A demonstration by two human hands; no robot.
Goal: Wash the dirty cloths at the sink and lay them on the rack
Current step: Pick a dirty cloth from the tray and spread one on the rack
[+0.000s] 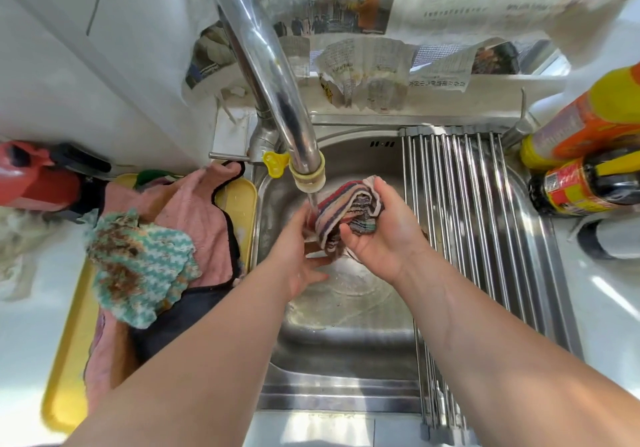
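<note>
A striped cloth (341,209) is bunched up under running water from the tap (277,93), over the steel sink (346,342). My right hand (384,228) grips the cloth from the right, fingers curled round it. My left hand (301,256) holds its lower left part, fingers partly hidden behind the cloth and the water. To the left, a teal-and-white cloth with brown stains (138,266) lies on a pink cloth (194,211) in a yellow tray (65,377). A roll-up metal rack (478,225) spans the sink's right side and is bare.
Bottles (581,128) stand and lie on the counter at the right. A red object (34,176) is at the far left. Newspaper sheets (363,65) hang behind the tap. A white cloth (14,245) lies at the left edge.
</note>
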